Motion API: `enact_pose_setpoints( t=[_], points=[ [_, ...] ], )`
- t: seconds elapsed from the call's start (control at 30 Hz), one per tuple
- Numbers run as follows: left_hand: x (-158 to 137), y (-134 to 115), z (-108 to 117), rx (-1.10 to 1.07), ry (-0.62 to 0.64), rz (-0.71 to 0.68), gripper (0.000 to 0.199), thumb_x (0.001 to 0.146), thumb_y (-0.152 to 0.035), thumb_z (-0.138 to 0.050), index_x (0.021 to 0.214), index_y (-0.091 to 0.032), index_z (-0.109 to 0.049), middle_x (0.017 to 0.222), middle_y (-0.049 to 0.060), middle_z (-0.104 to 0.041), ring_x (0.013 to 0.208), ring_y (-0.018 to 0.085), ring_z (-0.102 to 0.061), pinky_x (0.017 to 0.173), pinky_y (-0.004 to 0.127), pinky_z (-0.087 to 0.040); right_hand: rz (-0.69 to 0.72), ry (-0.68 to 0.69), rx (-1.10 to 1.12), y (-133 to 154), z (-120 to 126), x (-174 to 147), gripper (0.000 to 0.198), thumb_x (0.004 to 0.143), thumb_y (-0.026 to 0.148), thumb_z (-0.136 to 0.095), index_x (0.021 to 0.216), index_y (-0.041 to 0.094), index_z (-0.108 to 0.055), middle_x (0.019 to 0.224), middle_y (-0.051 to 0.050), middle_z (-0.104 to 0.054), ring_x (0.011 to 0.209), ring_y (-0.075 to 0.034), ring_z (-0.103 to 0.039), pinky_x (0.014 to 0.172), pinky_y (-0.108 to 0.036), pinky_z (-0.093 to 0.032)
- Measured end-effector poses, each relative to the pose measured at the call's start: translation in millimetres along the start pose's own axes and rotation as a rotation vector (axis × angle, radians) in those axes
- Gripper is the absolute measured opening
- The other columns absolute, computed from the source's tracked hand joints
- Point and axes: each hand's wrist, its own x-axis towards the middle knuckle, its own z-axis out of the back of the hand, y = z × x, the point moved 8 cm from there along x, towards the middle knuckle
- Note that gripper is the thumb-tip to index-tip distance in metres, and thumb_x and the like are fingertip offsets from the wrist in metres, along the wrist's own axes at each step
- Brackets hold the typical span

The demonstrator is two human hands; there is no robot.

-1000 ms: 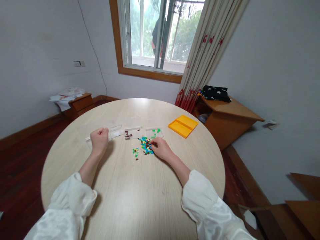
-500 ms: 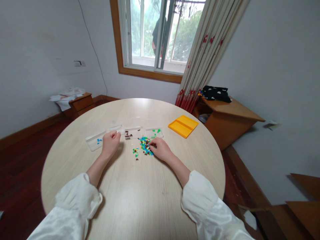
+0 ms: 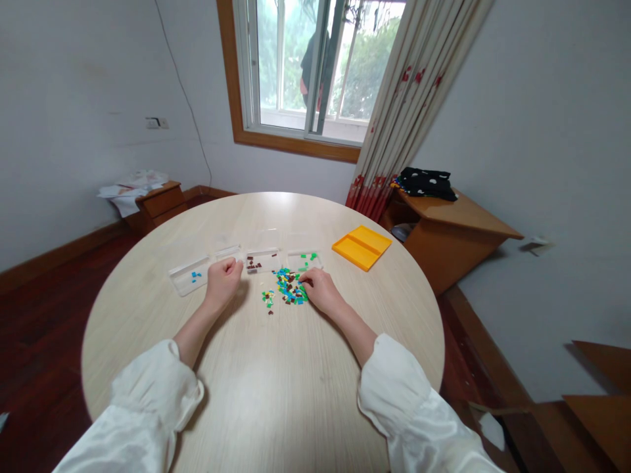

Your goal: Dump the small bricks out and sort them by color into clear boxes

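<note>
A heap of tiny blue, green, yellow and brown pieces (image 3: 287, 292) lies at the middle of the round table (image 3: 276, 381), with a smaller cluster (image 3: 267, 299) to its left. At the heap's right edge my right hand (image 3: 323, 290) is closed in a pinch; what its fingertips hold is too small to make out. My left hand (image 3: 223, 282) is a fist above the table, in front of a clear box (image 3: 229, 251) that it partly covers. Whatever the fist holds is hidden.
Other clear boxes stand in the row: one with blue pieces (image 3: 182, 289), one with brown pieces (image 3: 269, 264), one with green pieces (image 3: 294, 260). A yellow two-part tray (image 3: 359, 253) lies to the right. Behind it stands a wooden cabinet (image 3: 468, 223) with black cloth.
My right hand has shifted slightly right and up, towards the heap's edge, uncovering more pieces. My left fist has drifted a little to the right.
</note>
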Motion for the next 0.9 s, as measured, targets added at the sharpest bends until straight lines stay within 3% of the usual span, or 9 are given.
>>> enact_pose_setpoints(
  t=[0.23, 0.43, 0.53, 0.67, 0.9],
  points=[
    [-10.9, -11.4, -14.8, -0.045, 0.091, -0.054, 0.035, 0.070, -0.029, -0.047, 0.047, -0.022, -0.021, 0.045, -0.006, -0.022, 0.046, 0.008, -0.024, 0.049, 0.024, -0.022, -0.067, 0.027, 0.067, -8.9, 2.0, 2.1, 0.015, 0.074, 0.005, -0.062, 0.077, 0.017, -0.071, 0.082, -0.005, -0.071, 0.078, -0.016, -0.064, 0.077, -0.027, -0.048],
    [-25.8, -25.5, -34.4, -0.141, 0.245, -0.143, 0.021, 0.072, -0.033, -0.054, 0.059, -0.018, -0.048, 0.050, -0.006, -0.040, 0.048, 0.009, -0.037, 0.050, 0.022, -0.030, -0.058, 0.034, 0.050, -7.0, -0.9, 0.3, 0.014, 0.077, 0.004, -0.058, 0.078, 0.015, -0.067, 0.084, -0.007, -0.068, 0.081, -0.017, -0.061, 0.078, -0.029, -0.046],
    [-31.4, -24.4, -45.9, -0.209, 0.338, -0.113, 0.020, 0.072, -0.034, -0.058, 0.078, -0.016, -0.064, 0.058, -0.001, -0.056, 0.053, 0.011, -0.048, 0.052, 0.022, -0.037, -0.038, -0.014, 0.079, -3.2, 1.1, 0.0, 0.011, 0.079, 0.007, -0.057, 0.080, 0.015, -0.065, 0.085, -0.007, -0.067, 0.082, -0.018, -0.060, 0.079, -0.030, -0.046],
    [-38.5, -19.8, -60.4, -0.343, 0.446, -0.010, 0.033, 0.072, -0.036, -0.061, 0.094, -0.013, -0.069, 0.073, 0.005, -0.068, 0.057, 0.014, -0.057, 0.054, 0.025, -0.045, 0.061, -0.114, 0.206, 12.6, 9.8, -0.8, 0.010, 0.081, 0.010, -0.055, 0.082, 0.016, -0.063, 0.083, -0.005, -0.067, 0.077, -0.016, -0.059, 0.076, -0.029, -0.047],
    [-49.1, -22.3, -72.9, -0.457, 0.549, 0.067, 0.033, 0.069, -0.038, -0.066, 0.091, -0.014, -0.072, 0.070, 0.005, -0.069, 0.054, 0.014, -0.059, 0.055, 0.027, -0.050, 0.232, -0.208, 0.395, 44.0, 16.5, -11.8, 0.007, 0.081, 0.016, -0.056, 0.078, 0.019, -0.062, 0.075, -0.001, -0.066, 0.070, -0.013, -0.059, 0.070, -0.025, -0.048]
  ],
)
